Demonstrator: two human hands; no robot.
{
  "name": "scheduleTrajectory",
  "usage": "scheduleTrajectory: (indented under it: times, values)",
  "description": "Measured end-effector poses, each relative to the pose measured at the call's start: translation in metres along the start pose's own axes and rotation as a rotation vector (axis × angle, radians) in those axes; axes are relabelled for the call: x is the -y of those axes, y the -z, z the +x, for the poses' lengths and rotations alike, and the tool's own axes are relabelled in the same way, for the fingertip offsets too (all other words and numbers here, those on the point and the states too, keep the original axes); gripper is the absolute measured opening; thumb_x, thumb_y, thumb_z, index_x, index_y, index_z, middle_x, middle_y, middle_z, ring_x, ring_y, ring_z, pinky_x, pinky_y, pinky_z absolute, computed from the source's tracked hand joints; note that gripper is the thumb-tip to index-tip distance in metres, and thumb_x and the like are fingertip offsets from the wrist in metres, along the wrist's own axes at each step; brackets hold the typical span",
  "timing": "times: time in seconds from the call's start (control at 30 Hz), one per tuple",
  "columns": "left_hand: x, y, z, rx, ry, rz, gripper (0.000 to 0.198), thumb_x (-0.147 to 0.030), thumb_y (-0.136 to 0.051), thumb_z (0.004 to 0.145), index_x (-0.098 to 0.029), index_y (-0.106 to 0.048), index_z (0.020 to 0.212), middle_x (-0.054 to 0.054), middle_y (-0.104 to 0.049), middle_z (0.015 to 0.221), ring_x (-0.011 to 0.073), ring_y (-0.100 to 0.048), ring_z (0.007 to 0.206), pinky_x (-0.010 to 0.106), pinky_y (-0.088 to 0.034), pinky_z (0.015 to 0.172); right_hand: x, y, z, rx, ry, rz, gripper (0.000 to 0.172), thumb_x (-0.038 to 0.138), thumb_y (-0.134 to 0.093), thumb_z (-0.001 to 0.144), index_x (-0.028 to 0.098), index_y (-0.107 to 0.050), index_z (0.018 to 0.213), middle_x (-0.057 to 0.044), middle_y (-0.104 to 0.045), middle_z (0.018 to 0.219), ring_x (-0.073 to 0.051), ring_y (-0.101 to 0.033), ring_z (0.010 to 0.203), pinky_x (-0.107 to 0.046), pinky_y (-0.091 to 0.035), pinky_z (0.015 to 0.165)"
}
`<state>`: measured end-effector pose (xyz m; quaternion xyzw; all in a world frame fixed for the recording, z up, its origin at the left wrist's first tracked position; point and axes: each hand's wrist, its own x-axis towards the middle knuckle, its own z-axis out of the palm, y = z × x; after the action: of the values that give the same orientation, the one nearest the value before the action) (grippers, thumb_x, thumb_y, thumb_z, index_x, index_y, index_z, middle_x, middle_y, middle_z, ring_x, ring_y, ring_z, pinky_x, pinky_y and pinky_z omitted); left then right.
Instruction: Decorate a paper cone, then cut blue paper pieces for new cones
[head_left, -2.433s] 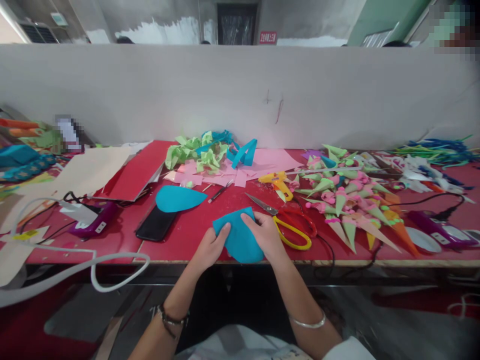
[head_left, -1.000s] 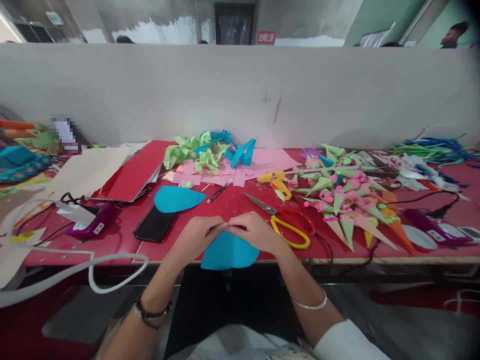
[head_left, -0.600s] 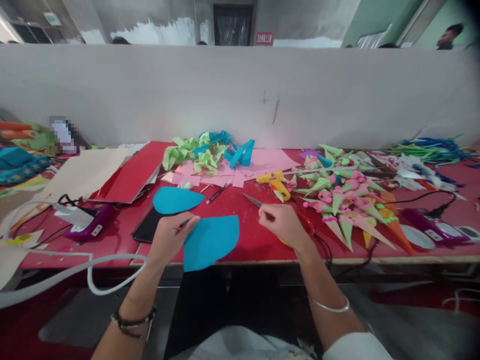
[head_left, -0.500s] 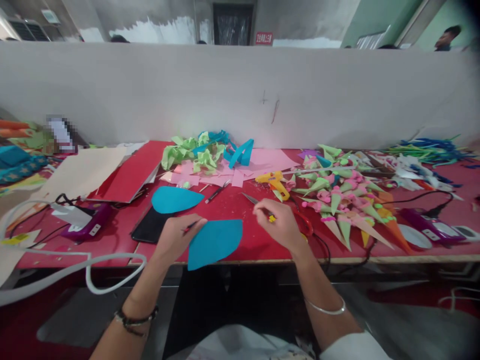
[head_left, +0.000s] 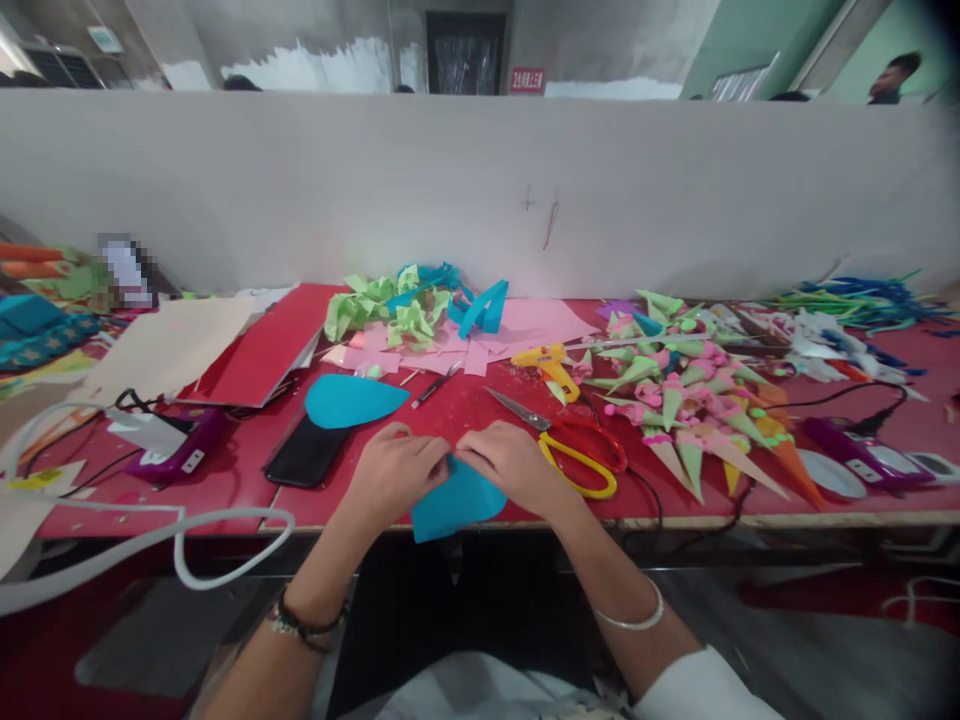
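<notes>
My left hand (head_left: pixel 401 475) and my right hand (head_left: pixel 506 465) are close together, both closed on the upper edge of a blue paper or felt piece (head_left: pixel 457 505). Its lower part hangs in view below my fingers, over the table's front edge. The fingertips partly hide the top of the piece. To the left lies a second blue piece, teardrop shaped (head_left: pixel 352 400), overlapping a black phone (head_left: pixel 307 457). Just right of my right hand, scissors (head_left: pixel 581 465) with red and yellow handles rest on the table, their blades pointing up and left.
A yellow glue gun (head_left: pixel 551 368) lies behind the scissors, beside a pile of small green and pink cones (head_left: pixel 682 385). Green and blue scraps (head_left: pixel 405 305) sit at the back. Purple power strips (head_left: pixel 176 445) stand at both sides. A white cable (head_left: pixel 225 515) loops at left front.
My right hand has moved left from over the scissors, uncovering them, and now grips the blue piece. My left hand has moved right with that piece. The thin dark stick in it no longer shows.
</notes>
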<state>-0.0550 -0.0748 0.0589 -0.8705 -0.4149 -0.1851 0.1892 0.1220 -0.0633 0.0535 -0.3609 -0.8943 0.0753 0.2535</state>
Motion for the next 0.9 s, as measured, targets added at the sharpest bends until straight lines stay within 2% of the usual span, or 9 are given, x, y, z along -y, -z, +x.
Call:
scheduleTrajectory:
  times: [0.1, 0.2, 0.27, 0.33, 0.4, 0.47, 0.57, 0.73, 0.9]
  values:
    - [0.018, -0.005, -0.009, 0.045, 0.060, 0.004, 0.021, -0.014, -0.041, 0.074, -0.019, -0.057, 0.060, -0.001, -0.060, 0.050, 0.0120, -0.052, 0.048, 0.027, -0.037, 0.065, -0.007, 0.005, -0.005, -0.017, -0.058, 0.064, 0.023, 0.028, -0.041, 0.088, 0.018, -0.058, 0.077, -0.003, -0.064, 0.072, -0.014, -0.054, 0.066, -0.024, -0.033, 0.064]
    - [0.032, -0.010, -0.015, 0.076, 0.225, -0.048, 0.020, -0.014, -0.041, 0.075, -0.018, -0.058, 0.066, 0.002, -0.064, 0.057, 0.0145, -0.055, 0.053, 0.028, -0.037, 0.064, -0.014, 0.008, -0.008, -0.037, -0.114, 0.099, 0.023, 0.028, -0.040, 0.088, 0.018, -0.057, 0.076, -0.002, -0.064, 0.071, -0.014, -0.054, 0.065, -0.024, -0.033, 0.064]
    - [0.032, -0.012, -0.016, 0.063, 0.342, -0.256, 0.019, -0.020, -0.041, 0.078, -0.017, -0.059, 0.077, 0.003, -0.067, 0.070, 0.0150, -0.058, 0.063, 0.026, -0.039, 0.065, -0.016, 0.008, -0.006, -0.031, -0.096, 0.121, 0.021, 0.027, -0.041, 0.088, 0.018, -0.057, 0.078, -0.002, -0.064, 0.073, -0.014, -0.054, 0.067, -0.023, -0.034, 0.064]
    - [0.025, -0.013, -0.014, 0.106, 0.399, -0.537, 0.023, -0.029, -0.041, 0.082, -0.017, -0.058, 0.090, 0.002, -0.067, 0.076, 0.0139, -0.059, 0.068, 0.023, -0.040, 0.062, -0.014, 0.005, -0.002, -0.016, -0.045, 0.130, 0.019, 0.026, -0.042, 0.087, 0.018, -0.058, 0.080, -0.003, -0.064, 0.075, -0.014, -0.055, 0.069, -0.023, -0.034, 0.065]
    - [0.017, -0.012, -0.013, 0.189, 0.396, -0.740, 0.031, -0.037, -0.039, 0.083, -0.016, -0.059, 0.094, 0.001, -0.066, 0.072, 0.0134, -0.058, 0.065, 0.021, -0.039, 0.058, -0.011, 0.002, 0.002, -0.021, -0.010, 0.103, 0.017, 0.024, -0.042, 0.086, 0.018, -0.058, 0.080, -0.003, -0.064, 0.075, -0.014, -0.055, 0.069, -0.023, -0.034, 0.065]
    - [0.011, -0.011, -0.015, 0.220, 0.366, -0.819, 0.039, -0.041, -0.033, 0.085, -0.014, -0.061, 0.092, 0.002, -0.066, 0.071, 0.0142, -0.057, 0.065, 0.022, -0.039, 0.057, -0.009, -0.001, 0.005, -0.048, 0.007, 0.048, 0.015, 0.020, -0.044, 0.084, 0.017, -0.057, 0.079, -0.003, -0.064, 0.072, -0.014, -0.054, 0.066, -0.024, -0.034, 0.064]
    - [0.007, -0.008, -0.019, 0.171, 0.315, -0.748, 0.045, -0.045, -0.030, 0.084, -0.013, -0.061, 0.088, 0.004, -0.065, 0.074, 0.0151, -0.056, 0.064, 0.023, -0.038, 0.058, -0.006, -0.005, 0.007, -0.094, 0.021, -0.019, 0.010, 0.015, -0.047, 0.078, 0.017, -0.057, 0.075, -0.002, -0.062, 0.067, -0.014, -0.051, 0.062, -0.024, -0.033, 0.062]
    - [0.000, -0.007, -0.013, 0.250, 0.292, -0.451, 0.045, -0.039, -0.024, 0.088, -0.016, -0.055, 0.064, 0.001, -0.053, 0.053, 0.0129, -0.048, 0.051, 0.023, -0.029, 0.051, 0.000, -0.009, 0.007, -0.187, 0.042, -0.074, 0.011, 0.014, -0.046, 0.073, 0.018, -0.054, 0.066, 0.001, -0.057, 0.058, -0.013, -0.048, 0.058, -0.023, -0.032, 0.060]
    - [0.000, -0.003, -0.012, 0.265, 0.331, -0.484, 0.044, -0.038, -0.021, 0.088, -0.017, -0.058, 0.075, 0.001, -0.056, 0.057, 0.0125, -0.050, 0.054, 0.022, -0.029, 0.052, -0.009, -0.007, 0.001, -0.252, 0.064, -0.079, 0.013, 0.014, -0.045, 0.072, 0.018, -0.054, 0.064, 0.001, -0.057, 0.059, -0.012, -0.048, 0.058, -0.023, -0.032, 0.061]
